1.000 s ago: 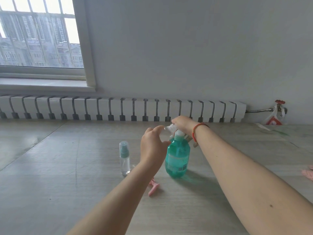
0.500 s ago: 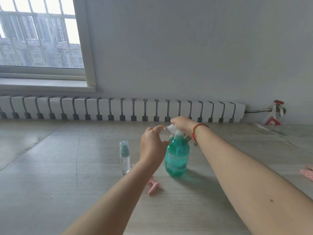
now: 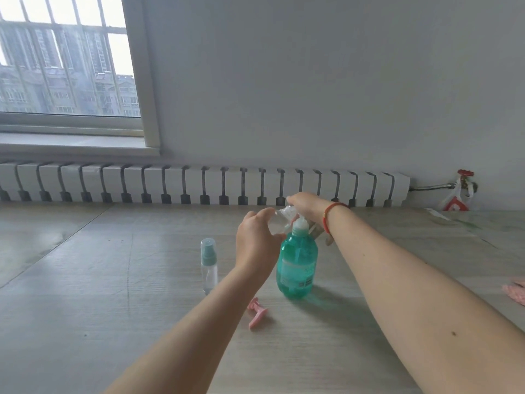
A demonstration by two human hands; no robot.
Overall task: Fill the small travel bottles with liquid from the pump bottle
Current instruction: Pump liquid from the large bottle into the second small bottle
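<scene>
A teal pump bottle (image 3: 297, 264) with a white pump head stands on the wooden table (image 3: 85, 294). My left hand (image 3: 257, 243) grips a small clear travel bottle (image 3: 279, 221) held up at the pump's spout. My right hand (image 3: 305, 204) rests on top of the pump head, a red band on its wrist. A second small clear travel bottle (image 3: 209, 264) with a teal spray cap stands upright to the left of my left hand. A pink spray top (image 3: 257, 312) lies on the table in front of the pump bottle.
A white radiator (image 3: 199, 183) runs along the wall behind the table, with a pipe and red valve (image 3: 464, 177) at its right end. A pink object (image 3: 515, 291) lies at the table's right edge. A window is at the upper left.
Both hands stay at the pump head; the small bottle stays at the spout. The view has barely shifted.
</scene>
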